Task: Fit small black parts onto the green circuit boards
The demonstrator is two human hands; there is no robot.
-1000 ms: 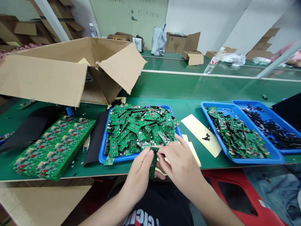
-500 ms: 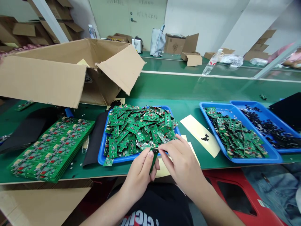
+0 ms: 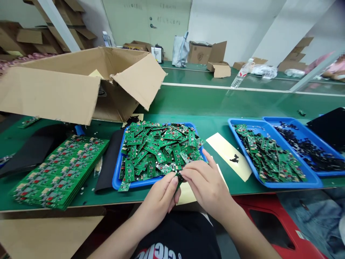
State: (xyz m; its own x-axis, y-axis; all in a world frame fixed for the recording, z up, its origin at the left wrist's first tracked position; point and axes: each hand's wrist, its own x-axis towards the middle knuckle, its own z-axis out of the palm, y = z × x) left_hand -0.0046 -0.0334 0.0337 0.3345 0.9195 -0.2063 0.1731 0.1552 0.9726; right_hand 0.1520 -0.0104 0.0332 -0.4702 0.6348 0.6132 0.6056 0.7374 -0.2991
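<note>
Bench: green worktop, pale wall and door behind, big cardboard box at back left with flaps spread.
Board in hand: small green board, up off the bench, just on the body side of the middle blue tray; fingers cover most of it.
Left hand: thumb and fingers closed round the board, thumb on top; this is the hand carrying it.
Right hand: thumb and forefinger narrow, tips at the board's tray-side end, index side touching or nearly so. Can't tell if they pinch a dark piece or just press.
Key relation: board lies left of the right fingertips, between the two hands; long axis seems to run from the tray side down toward the body, tilted. Left is on its side, right meets its far end. Exact angle hidden.
Middle tray: heaped with loose green boards, lying every way.
Right side: yellow paper strip bearing a few black bits; then blue tray of boards; then blue tray of black parts, well apart from the hands.
Left side: stacked board panels, black sheet between stack and middle tray.
</note>
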